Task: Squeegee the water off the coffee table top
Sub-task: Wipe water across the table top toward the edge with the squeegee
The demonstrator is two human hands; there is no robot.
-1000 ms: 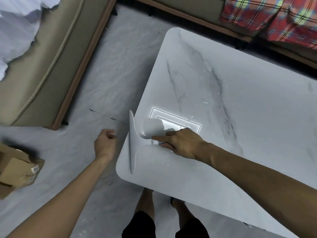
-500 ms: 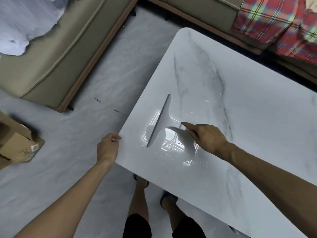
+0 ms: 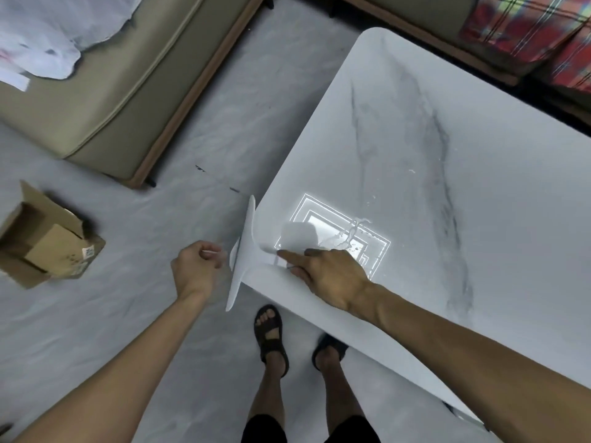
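Observation:
The white marble coffee table top [image 3: 479, 187] fills the right side of the view. My right hand [image 3: 323, 273] grips the handle of a white squeegee [image 3: 244, 251], index finger stretched along it. The blade lies along the table's left edge and hangs partly over it, above the floor. Thin trails and drops of water [image 3: 351, 231] glint in a bright light reflection just beyond my right hand. My left hand [image 3: 196, 266] hovers loosely curled beside the table's left edge, close to the blade, holding nothing.
A beige sofa [image 3: 112, 91] with white cloth on it stands at the upper left. An open cardboard box [image 3: 44, 244] sits on the floor at the left. A plaid cushion [image 3: 527, 30] lies beyond the table. My sandalled feet [image 3: 271, 334] stand at the table's near corner.
My right hand pulled the squeegee from the middle of the wet patch leftward to the table's left edge, blade now overhanging. My left hand came off the table edge and moved slightly left.

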